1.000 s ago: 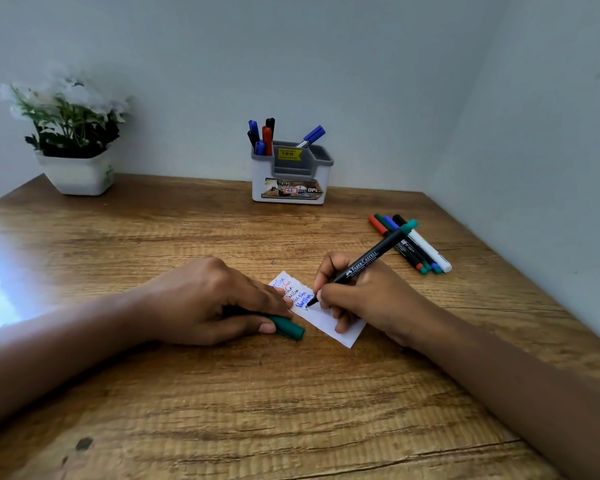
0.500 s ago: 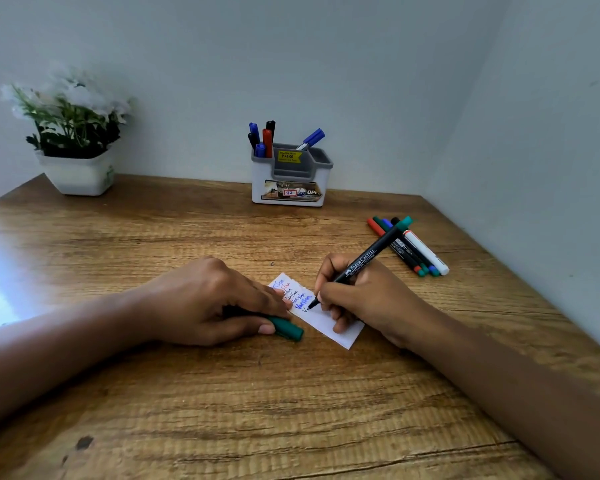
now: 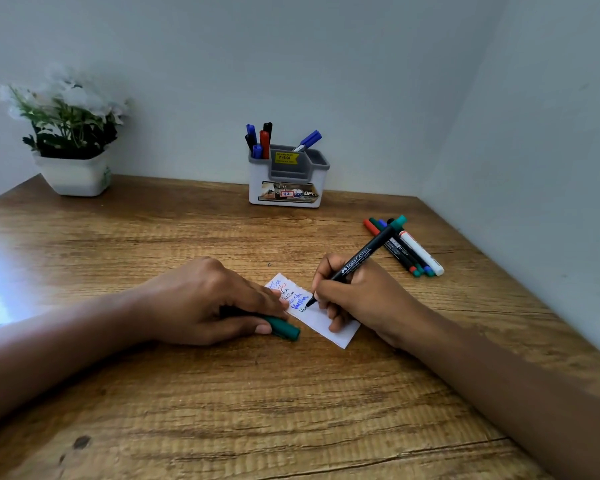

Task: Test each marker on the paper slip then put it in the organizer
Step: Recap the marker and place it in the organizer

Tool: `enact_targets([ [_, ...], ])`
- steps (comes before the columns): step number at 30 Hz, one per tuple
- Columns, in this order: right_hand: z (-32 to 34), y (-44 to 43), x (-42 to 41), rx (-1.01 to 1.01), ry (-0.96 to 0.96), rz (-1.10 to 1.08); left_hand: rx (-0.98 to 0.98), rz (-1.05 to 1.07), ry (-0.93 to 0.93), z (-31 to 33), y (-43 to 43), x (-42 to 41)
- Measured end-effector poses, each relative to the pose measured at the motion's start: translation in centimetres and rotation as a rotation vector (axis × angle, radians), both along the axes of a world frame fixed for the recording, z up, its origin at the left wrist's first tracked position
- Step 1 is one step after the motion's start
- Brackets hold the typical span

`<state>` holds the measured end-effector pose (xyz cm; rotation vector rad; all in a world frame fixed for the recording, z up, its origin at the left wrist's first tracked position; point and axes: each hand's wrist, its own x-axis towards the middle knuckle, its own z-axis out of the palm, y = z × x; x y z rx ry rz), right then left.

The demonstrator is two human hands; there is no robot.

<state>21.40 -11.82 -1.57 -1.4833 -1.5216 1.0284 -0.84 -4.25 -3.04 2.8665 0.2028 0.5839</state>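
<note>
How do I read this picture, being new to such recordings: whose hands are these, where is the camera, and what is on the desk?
No machine here: a person works bare-handed, and the picture comes from a camera worn on their head, looking down. The right hand grips a black marker with a green end, its tip on a small white paper slip bearing red and blue scribbles. The left hand holds a green plastic cap beside the slip. On the wooden table lie several loose markers on the right; behind stand a white-and-grey plastic organizer holding more markers and a white flower pot at left.
</note>
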Motion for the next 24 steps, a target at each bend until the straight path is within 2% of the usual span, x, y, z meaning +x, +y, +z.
enact_targets([
  [24,-0.22,0.12,-0.14,0.004,0.037,-0.059,0.007,-0.012,-0.006,0.01,0.04,0.01],
])
